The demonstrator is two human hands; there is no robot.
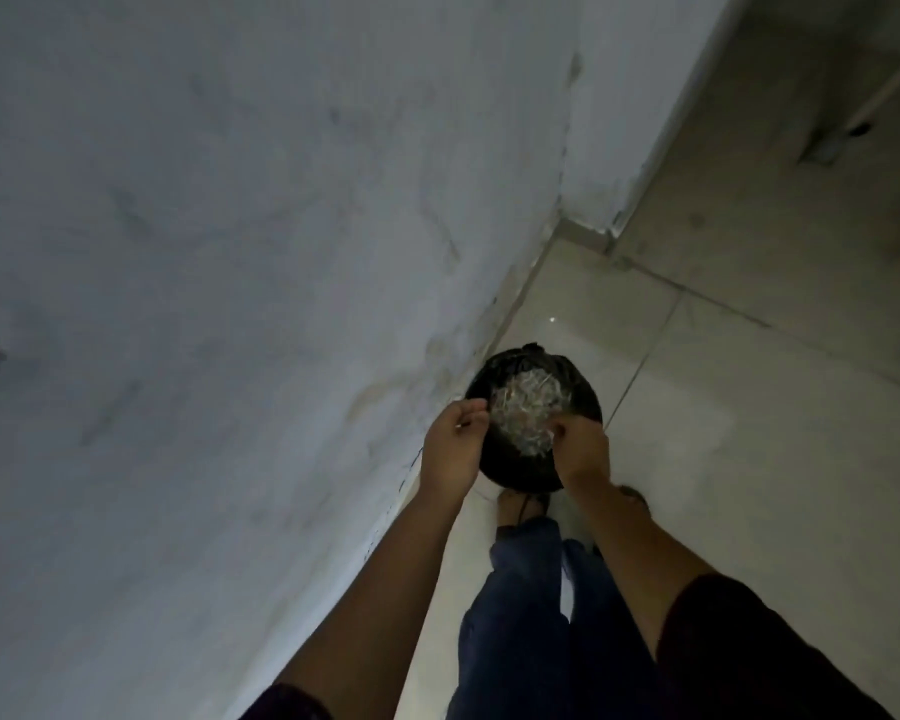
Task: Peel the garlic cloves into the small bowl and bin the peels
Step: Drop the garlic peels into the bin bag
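Black bin [520, 472] beside wall [230, 252], floor [723, 433] rightward; left hand [450, 449] slack, empty; right hand [583, 449] curled, hold unclear.

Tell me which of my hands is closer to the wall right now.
Left. The left hand is over the wall-side rim of the bin, beside the wall. The right hand is over the opposite rim, toward the open floor.

A home's dim corner: scuffed white wall [230, 200], glossy floor tiles [723, 433], bin [515, 472].
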